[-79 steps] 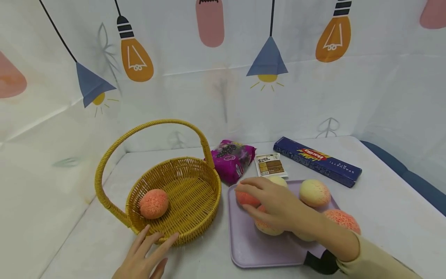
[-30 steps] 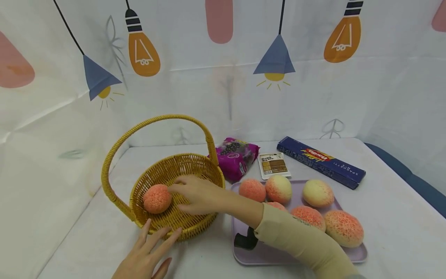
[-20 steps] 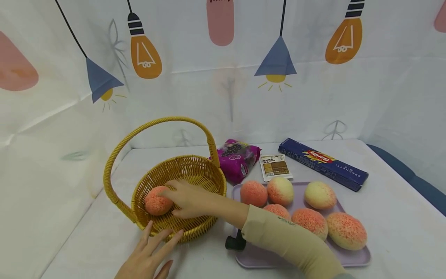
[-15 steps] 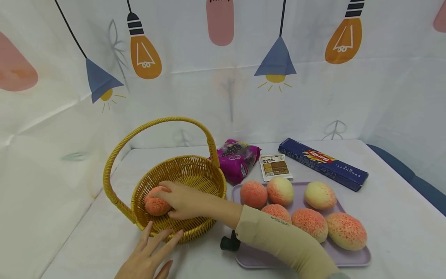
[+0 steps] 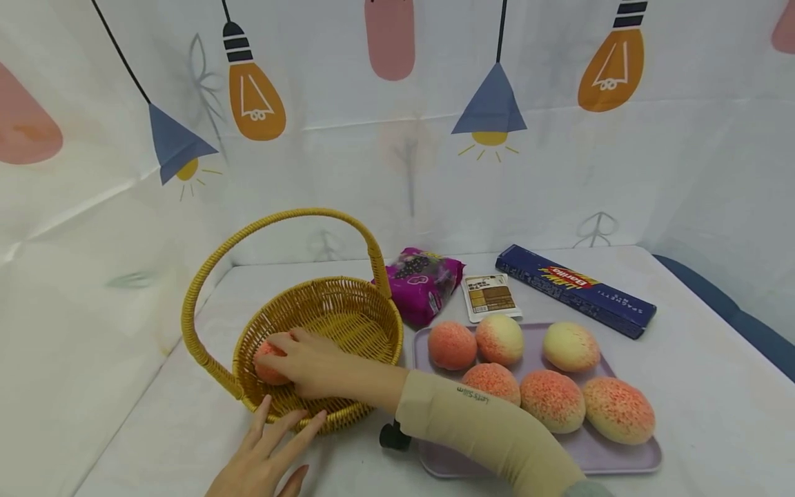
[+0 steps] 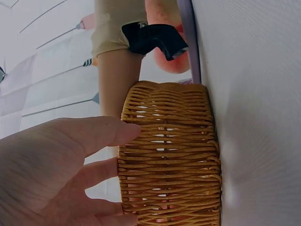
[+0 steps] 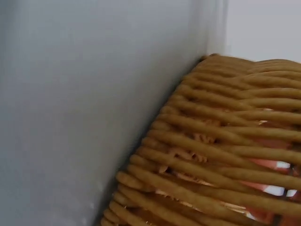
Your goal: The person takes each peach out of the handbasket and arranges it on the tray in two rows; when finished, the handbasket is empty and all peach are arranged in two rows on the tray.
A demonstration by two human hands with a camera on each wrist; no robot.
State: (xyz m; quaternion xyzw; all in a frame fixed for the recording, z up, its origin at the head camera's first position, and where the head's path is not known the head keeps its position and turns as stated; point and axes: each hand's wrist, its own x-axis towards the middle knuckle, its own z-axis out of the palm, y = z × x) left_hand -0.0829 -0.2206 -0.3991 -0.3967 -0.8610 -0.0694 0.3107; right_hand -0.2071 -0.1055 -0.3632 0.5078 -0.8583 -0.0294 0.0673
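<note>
In the head view, a coral-pink peach (image 5: 269, 376) lies in the left part of a golden wicker basket (image 5: 363, 338) with a tall arched handle. My right hand (image 5: 317, 362) reaches in from the right and grips this peach, its fingers curled over the top and hiding much of it. My left hand (image 5: 261, 452) is at the basket's near rim, fingers spread and fairly straight. In the left wrist view the thumb and fingertips of the left hand (image 6: 51, 165) touch the woven side. The right wrist view shows the basket wall (image 7: 225, 127) up close, with pink showing through the gaps.
Right of the basket stands a lilac tray (image 5: 447, 459) bearing several pink-and-cream peaches (image 5: 553, 400). Behind lie a purple bag (image 5: 422, 286), a small brown-and-white packet (image 5: 491, 297) and a blue spaghetti box (image 5: 574, 290). A printed white curtain (image 5: 348, 166) closes off the back.
My right hand has moved left from over the tray's peaches into the basket, and its fingers have closed over the peach there. The left hand has stayed at the rim.
</note>
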